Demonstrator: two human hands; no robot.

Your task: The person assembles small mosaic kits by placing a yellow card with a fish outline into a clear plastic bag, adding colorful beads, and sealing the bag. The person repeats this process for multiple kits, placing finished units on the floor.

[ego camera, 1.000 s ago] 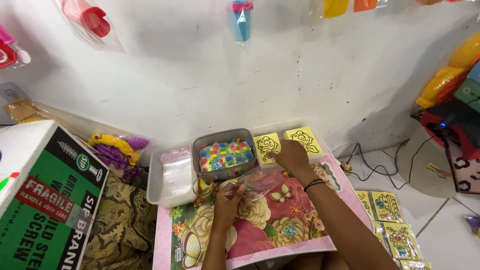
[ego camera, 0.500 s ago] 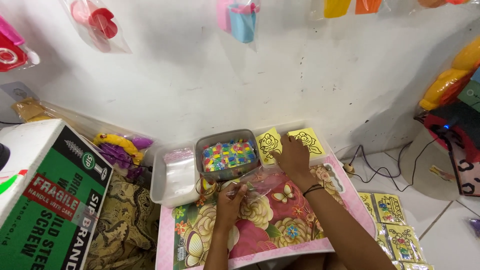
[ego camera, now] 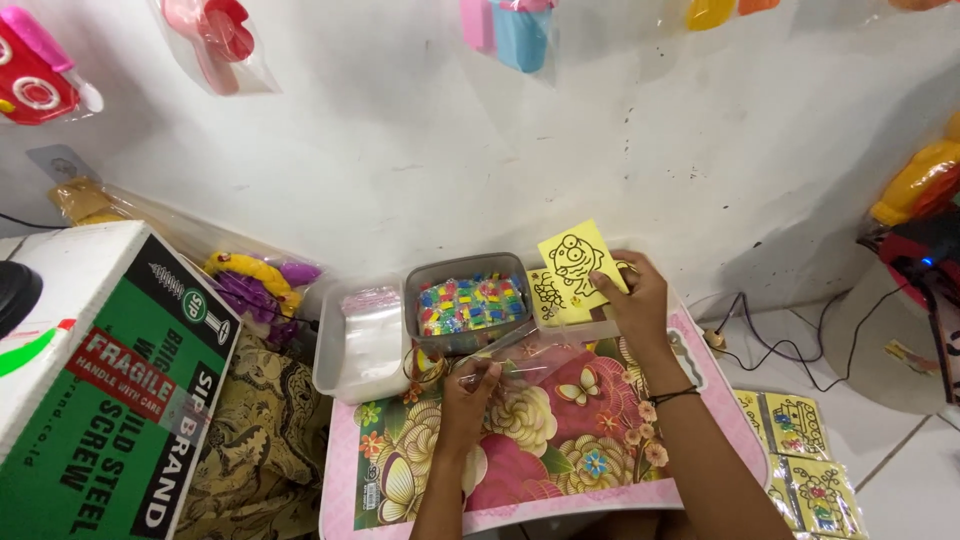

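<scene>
We have the right hand (ego camera: pixel 632 300) raised over the far right corner of the flowered surface (ego camera: pixel 560 470), its fingers pinched shut on a yellow card (ego camera: pixel 580 262) printed with a black cartoon outline. The card is lifted clear and tilted, with a short stack of like yellow cards (ego camera: pixel 552 300) lying just under it at the far edge. Our left hand (ego camera: pixel 468 385) sits near the middle of the surface, fingers closed lightly on a clear plastic sleeve (ego camera: pixel 520 362) that lies flat and glints toward the right hand; how firmly it is pinched we cannot tell.

Beyond the left hand, at the far edge, stands a grey tub (ego camera: pixel 467 302) full of small many-coloured packets, and just to its left a white tray (ego camera: pixel 358 345) with more clear bags in it. A green-and-white cardboard box (ego camera: pixel 95 390) fills the left side, over a patterned brown cloth (ego camera: pixel 262 440). On the floor by the right edge lie finished yellow cards in sleeves (ego camera: pixel 800 460).

As we read it, the step in hand is bagging: one card has been picked, the sleeve is ready. The next move would call for the left fingers to part the sleeve's mouth while the right hand brings the card down, level and edge-first, so that it slides in without buckling.
</scene>
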